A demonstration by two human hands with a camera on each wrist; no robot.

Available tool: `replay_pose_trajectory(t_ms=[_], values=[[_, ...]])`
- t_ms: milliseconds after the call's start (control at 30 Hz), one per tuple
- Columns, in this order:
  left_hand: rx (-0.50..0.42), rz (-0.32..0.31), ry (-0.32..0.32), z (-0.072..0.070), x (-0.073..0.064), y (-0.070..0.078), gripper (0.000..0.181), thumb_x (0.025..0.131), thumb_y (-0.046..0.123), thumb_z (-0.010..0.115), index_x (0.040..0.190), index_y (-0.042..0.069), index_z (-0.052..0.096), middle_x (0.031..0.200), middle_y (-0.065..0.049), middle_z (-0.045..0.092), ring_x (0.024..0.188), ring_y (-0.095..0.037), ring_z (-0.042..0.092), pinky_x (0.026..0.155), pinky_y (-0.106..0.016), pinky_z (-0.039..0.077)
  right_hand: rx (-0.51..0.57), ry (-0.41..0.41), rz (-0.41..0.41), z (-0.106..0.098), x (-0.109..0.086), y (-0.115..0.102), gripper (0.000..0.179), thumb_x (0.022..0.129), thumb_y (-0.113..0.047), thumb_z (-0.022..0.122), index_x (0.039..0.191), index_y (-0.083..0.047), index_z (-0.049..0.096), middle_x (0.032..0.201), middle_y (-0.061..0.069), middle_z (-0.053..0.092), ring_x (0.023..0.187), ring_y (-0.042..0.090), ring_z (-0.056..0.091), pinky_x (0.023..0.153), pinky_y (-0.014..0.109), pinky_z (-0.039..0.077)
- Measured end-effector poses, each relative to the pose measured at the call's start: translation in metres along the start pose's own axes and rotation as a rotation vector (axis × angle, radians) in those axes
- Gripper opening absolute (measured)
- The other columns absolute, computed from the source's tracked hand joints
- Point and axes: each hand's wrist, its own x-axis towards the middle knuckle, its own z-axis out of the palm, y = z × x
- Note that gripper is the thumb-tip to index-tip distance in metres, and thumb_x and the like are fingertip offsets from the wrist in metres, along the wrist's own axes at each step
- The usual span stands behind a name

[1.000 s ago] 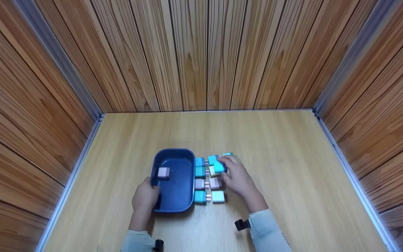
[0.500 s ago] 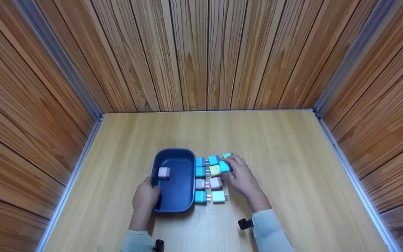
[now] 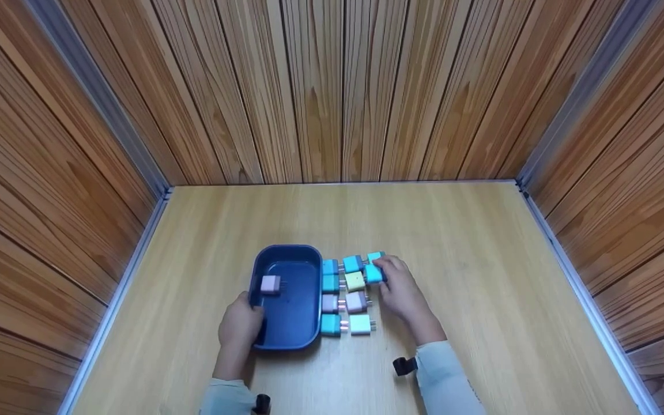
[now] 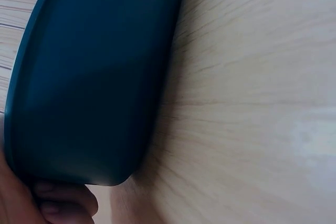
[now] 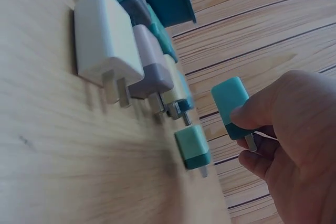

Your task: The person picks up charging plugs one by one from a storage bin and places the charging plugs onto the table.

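Note:
My left hand (image 3: 241, 326) grips the left rim of a dark blue plastic bin (image 3: 290, 341); curled fingers show under its edge in the left wrist view. A pinkish charger plug (image 3: 270, 285) lies inside the bin. My right hand (image 3: 404, 291) pinches a teal charger plug (image 5: 231, 103) between thumb and fingers, its metal prongs pointing towards the palm. In the right wrist view it is raised off the table. Close by lie a yellow charger (image 3: 354, 281), a blue charger (image 3: 352, 263) and another teal charger (image 3: 376, 256).
Against the bin's right side stands a column of chargers, among them a lilac one (image 3: 329, 302) and a teal one (image 3: 330, 324). Beside those sit another lilac charger (image 3: 356, 301) and a white one (image 3: 359, 324). Wood-plank walls (image 3: 326, 92) enclose the wooden table (image 3: 453, 230).
My right hand has shifted right with the teal charger, from over the yellow charger to just right of it. The left hand and the bin stay in place.

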Motion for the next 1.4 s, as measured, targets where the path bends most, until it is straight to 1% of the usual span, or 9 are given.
replay_pose_trajectory(t_ms=[100,267,300,367,633,833,1000,1267,1400], values=[[0.0,0.0,-0.003,0.0,0.0,0.0,0.044,0.096,0.015,0.055,0.137,0.0,0.056,0.126,-0.023,0.066,0.095,-0.029,0.064,0.08,-0.052,0.053,0.009,-0.008,0.022,0.004,0.001,0.005,0.052,0.096,0.0,0.065,0.145,-0.011,0.054,0.152,0.01,0.047,0.147,0.032,0.039,0.118,0.047,0.034],[-0.003,0.0,-0.004,0.0,0.0,0.001,0.041,0.096,0.015,0.055,0.134,0.002,0.058,0.119,-0.02,0.069,0.089,-0.028,0.064,0.073,-0.047,0.052,0.024,-0.032,0.059,0.009,0.003,0.011,0.051,0.098,-0.002,0.064,0.147,-0.013,0.053,0.154,0.009,0.044,0.149,0.031,0.037,0.118,0.048,0.032],[-0.004,-0.001,-0.003,0.0,0.0,0.001,0.039,0.096,0.015,0.055,0.132,0.002,0.059,0.116,-0.019,0.069,0.087,-0.027,0.063,0.071,-0.046,0.051,0.026,-0.035,0.059,0.009,0.003,0.011,0.051,0.098,-0.002,0.064,0.147,-0.012,0.052,0.154,0.009,0.044,0.149,0.031,0.036,0.118,0.048,0.032],[-0.005,-0.006,-0.007,-0.001,0.001,0.001,0.039,0.096,0.016,0.055,0.132,0.002,0.058,0.116,-0.019,0.069,0.087,-0.027,0.063,0.071,-0.045,0.051,0.027,-0.04,0.06,0.01,0.004,0.012,0.051,0.098,-0.002,0.064,0.147,-0.012,0.052,0.154,0.009,0.044,0.149,0.031,0.035,0.119,0.048,0.031],[0.012,0.0,-0.001,0.001,0.001,-0.001,0.044,0.097,0.018,0.057,0.138,0.002,0.056,0.127,-0.023,0.067,0.103,-0.033,0.069,0.078,-0.052,0.053,0.003,-0.028,0.058,0.012,0.007,0.017,0.051,0.096,0.003,0.063,0.145,-0.009,0.054,0.152,0.012,0.045,0.147,0.033,0.038,0.119,0.047,0.032],[-0.001,-0.006,-0.006,0.001,0.002,0.0,0.04,0.098,0.018,0.057,0.135,0.003,0.058,0.121,-0.02,0.069,0.092,-0.028,0.066,0.074,-0.047,0.053,0.0,-0.046,0.109,0.013,0.008,0.019,0.05,0.098,0.002,0.061,0.146,-0.01,0.051,0.155,0.014,0.041,0.149,0.034,0.035,0.119,0.049,0.031],[-0.002,-0.002,-0.002,0.002,0.002,-0.001,0.04,0.097,0.017,0.057,0.135,0.003,0.058,0.12,-0.019,0.069,0.089,-0.027,0.065,0.073,-0.047,0.053,-0.01,-0.061,0.134,0.016,0.01,0.021,0.049,0.099,0.002,0.059,0.146,-0.01,0.051,0.156,0.015,0.04,0.15,0.035,0.034,0.119,0.049,0.03],[0.001,-0.009,-0.009,0.002,0.003,-0.001,0.039,0.098,0.018,0.057,0.134,0.004,0.058,0.116,-0.016,0.07,0.087,-0.026,0.064,0.073,-0.045,0.052,-0.015,-0.055,0.125,0.019,0.01,0.024,0.048,0.1,0.001,0.056,0.146,-0.012,0.052,0.157,0.012,0.039,0.15,0.034,0.033,0.119,0.049,0.03],[-0.005,-0.002,-0.005,0.001,0.003,-0.001,0.035,0.097,0.018,0.056,0.129,0.004,0.061,0.111,-0.015,0.07,0.085,-0.026,0.063,0.069,-0.043,0.051,-0.023,-0.057,0.12,0.02,0.011,0.023,0.047,0.1,0.0,0.056,0.145,-0.013,0.053,0.156,0.011,0.039,0.15,0.033,0.033,0.119,0.048,0.031]])
